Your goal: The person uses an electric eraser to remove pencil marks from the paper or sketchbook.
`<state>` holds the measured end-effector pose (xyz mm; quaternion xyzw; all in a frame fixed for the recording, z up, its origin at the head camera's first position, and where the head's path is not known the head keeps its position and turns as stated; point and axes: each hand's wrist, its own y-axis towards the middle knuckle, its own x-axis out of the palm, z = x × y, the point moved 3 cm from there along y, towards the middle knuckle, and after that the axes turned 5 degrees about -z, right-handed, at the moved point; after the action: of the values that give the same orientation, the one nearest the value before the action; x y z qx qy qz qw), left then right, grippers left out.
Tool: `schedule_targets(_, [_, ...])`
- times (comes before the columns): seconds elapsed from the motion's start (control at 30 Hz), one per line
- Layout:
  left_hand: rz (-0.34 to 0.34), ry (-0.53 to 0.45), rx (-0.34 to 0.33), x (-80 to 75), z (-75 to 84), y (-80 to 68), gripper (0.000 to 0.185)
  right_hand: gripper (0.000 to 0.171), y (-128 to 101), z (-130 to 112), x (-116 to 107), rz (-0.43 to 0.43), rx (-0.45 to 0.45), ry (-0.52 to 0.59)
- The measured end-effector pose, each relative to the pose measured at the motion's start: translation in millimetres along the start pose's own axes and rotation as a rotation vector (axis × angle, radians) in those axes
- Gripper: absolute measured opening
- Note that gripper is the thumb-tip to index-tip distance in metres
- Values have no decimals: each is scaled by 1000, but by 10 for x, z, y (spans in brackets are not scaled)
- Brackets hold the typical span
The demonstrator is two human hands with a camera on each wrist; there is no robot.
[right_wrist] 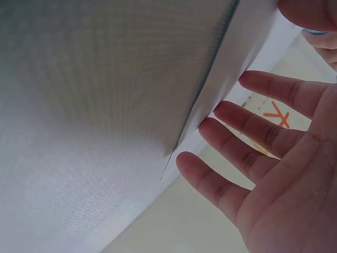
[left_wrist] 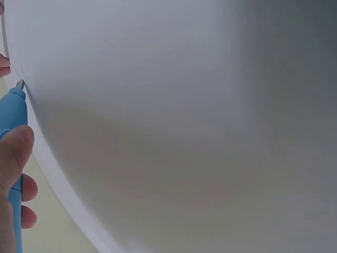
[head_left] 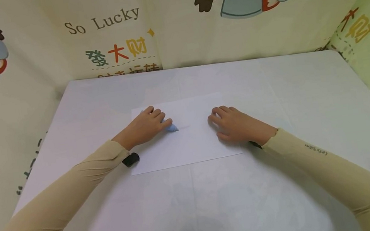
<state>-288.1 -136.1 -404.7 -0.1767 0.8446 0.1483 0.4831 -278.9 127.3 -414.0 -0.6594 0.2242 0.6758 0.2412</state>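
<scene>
Left hand [head_left: 144,126] grips a blue pen [head_left: 172,128], fingers curled round the barrel, tip down on the sheet of white paper [head_left: 192,145]; the left wrist view shows the pen's point [left_wrist: 20,84] touching the surface, thumb pressed along the blue body; right hand [head_left: 237,124] lies flat on the paper's right part, fingers straight and spread, pinning the sheet; the right wrist view confirms it, fingers [right_wrist: 253,126] extended and slightly apart, holding nothing; the two hands are apart, with bare paper between them.

The paper lies in the middle of the white worktop [head_left: 307,87], roughly square to the person; the pen sits on its left-centre area, just past the left hand's fingertips.

As for progress: judging from the head view, only a faint short stroke shows to the right of the pen tip, and the left wrist view shows a few tiny marks near the point; the rest of the sheet looks blank; so the marking seems barely begun, with nearly the whole page unwritten; what the marks form is too small to tell.

A small black object [head_left: 131,160] lies by the left wrist at the sheet's lower left corner; a printed cartoon curtain [head_left: 107,32] hangs behind.
</scene>
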Motion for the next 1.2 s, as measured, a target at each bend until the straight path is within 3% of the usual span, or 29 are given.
schedule_targets(0.57, [-18,1,-6,35,-3,153,20,39,-7,5,-10,11,-5,18])
schedule_targets(1.2, [-46,-21,-7,-3,-22,-7,22,40,5,18,18,6,0,14])
